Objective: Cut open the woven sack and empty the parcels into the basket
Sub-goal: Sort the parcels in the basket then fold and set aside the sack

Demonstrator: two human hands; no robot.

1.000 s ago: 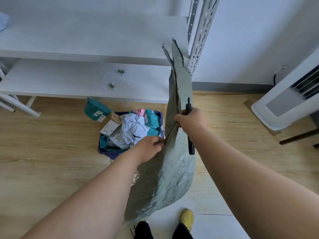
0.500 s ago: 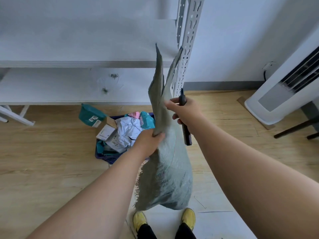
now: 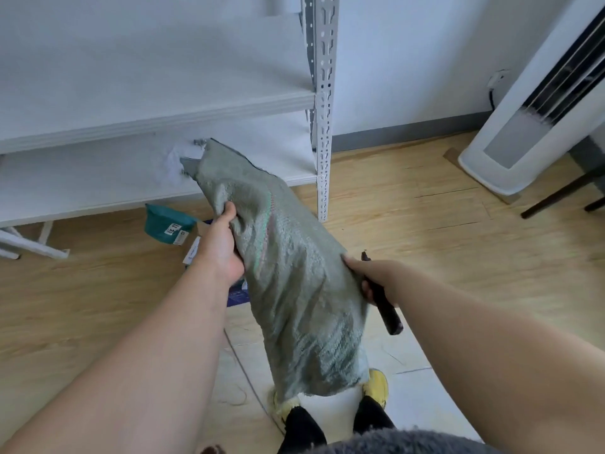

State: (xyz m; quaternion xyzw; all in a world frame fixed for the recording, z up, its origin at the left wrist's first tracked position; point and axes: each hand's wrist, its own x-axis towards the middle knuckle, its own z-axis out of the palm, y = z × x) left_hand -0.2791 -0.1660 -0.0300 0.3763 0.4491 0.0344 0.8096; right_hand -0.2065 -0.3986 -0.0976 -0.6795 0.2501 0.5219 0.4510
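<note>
Sack (image 3: 288, 276) now tilted, limp, grey-green

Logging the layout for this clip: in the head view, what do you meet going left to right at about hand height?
teal parcel → left hand gripping the woven sack → right hand pinching the sack's edge and holding a black cutter → white tower fan.

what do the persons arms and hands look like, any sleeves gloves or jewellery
Both forearms are bare right up to the frame edge, with no sleeves in view. The left hand and right hand wear no gloves, and no rings, watch or bracelet show on the visible sides. Lower down the person wears dark trousers and yellow shoes.
</note>
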